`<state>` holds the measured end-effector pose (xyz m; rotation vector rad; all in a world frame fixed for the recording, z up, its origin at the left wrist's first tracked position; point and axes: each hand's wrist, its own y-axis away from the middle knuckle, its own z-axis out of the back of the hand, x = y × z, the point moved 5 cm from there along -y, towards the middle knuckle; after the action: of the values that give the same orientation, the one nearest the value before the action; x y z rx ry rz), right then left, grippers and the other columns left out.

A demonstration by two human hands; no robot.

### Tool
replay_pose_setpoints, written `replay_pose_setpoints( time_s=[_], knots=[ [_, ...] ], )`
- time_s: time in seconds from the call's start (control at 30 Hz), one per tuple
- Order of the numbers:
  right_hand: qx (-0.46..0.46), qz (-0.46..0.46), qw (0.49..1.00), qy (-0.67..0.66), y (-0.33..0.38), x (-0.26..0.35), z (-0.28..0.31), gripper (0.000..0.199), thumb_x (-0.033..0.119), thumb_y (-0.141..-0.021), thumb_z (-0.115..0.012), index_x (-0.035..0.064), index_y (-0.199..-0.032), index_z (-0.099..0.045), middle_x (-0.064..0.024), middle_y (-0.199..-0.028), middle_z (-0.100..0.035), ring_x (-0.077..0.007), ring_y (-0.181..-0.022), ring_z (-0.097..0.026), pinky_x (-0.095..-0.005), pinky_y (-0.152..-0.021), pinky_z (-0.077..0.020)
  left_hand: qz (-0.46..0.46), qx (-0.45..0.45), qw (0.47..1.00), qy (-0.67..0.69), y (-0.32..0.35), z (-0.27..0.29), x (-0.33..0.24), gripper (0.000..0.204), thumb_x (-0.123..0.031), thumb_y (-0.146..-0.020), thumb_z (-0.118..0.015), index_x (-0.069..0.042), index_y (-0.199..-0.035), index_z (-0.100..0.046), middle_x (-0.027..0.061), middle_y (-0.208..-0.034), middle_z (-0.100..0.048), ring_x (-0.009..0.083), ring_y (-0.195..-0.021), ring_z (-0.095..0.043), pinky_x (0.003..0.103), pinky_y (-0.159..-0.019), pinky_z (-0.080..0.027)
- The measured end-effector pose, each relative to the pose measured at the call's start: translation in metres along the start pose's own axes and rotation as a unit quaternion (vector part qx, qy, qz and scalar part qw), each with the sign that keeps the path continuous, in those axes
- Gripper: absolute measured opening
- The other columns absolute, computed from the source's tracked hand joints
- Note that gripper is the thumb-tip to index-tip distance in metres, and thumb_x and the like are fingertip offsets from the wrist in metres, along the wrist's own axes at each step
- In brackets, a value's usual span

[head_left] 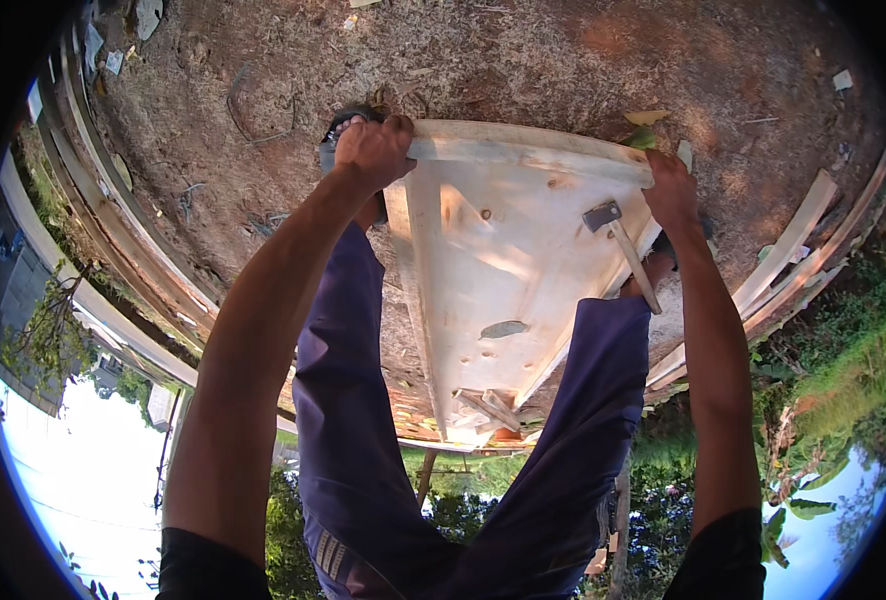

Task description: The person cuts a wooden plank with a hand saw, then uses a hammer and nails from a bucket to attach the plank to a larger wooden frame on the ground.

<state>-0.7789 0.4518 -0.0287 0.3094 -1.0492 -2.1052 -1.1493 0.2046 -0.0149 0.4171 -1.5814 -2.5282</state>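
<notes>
1. I see black short sleeves ending above both elbows, forearms bare.
2. Loose purple-blue trousers cover both legs.
3. A striped patch marks one trouser pocket.
4. Dark sandals are on the feet.

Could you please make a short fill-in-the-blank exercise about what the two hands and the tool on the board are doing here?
1. The left hand and the right hand both grip the far edge of a pale wooden ____.
2. A ____ lies on the board, close to the right hand.
3. The person's legs are clothed in ____ trousers.
4. The ground beyond the board is bare ____.

Missing words: board; hammer; purple; dirt
</notes>
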Motion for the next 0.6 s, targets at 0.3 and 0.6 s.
replay_pose_setpoints(
  time_s=[0.3,0.6],
  knots=[
    [0.023,0.007,0.999,0.036,0.0,0.071,0.057,0.088,0.038,-0.077,-0.084,0.0143,-0.151,-0.042,-0.0076,-0.15,-0.049,-0.0298,-0.144,-0.041,-0.0544,-0.116,-0.0354,0.129,-0.018,0.974,0.184,0.015,0.002,0.017,0.081,-0.05,-0.074,-0.086,-0.012,-0.138,-0.054,0.0215,-0.134,-0.062,0.0417,-0.129,-0.057,0.051,-0.107,-0.047],
    [0.029,0.216,0.972,-0.085,-0.044,0.269,0.053,0.087,0.033,-0.08,-0.081,0.007,-0.152,-0.041,-0.0143,-0.152,-0.049,-0.0301,-0.143,-0.043,-0.0505,-0.118,-0.0313,0.233,-0.005,0.805,0.546,0.035,-0.058,0.025,0.092,-0.07,-0.071,-0.08,-0.007,-0.136,-0.062,0.0225,-0.121,-0.071,0.0335,-0.117,-0.068,0.041,-0.102,-0.05]
  ],
)
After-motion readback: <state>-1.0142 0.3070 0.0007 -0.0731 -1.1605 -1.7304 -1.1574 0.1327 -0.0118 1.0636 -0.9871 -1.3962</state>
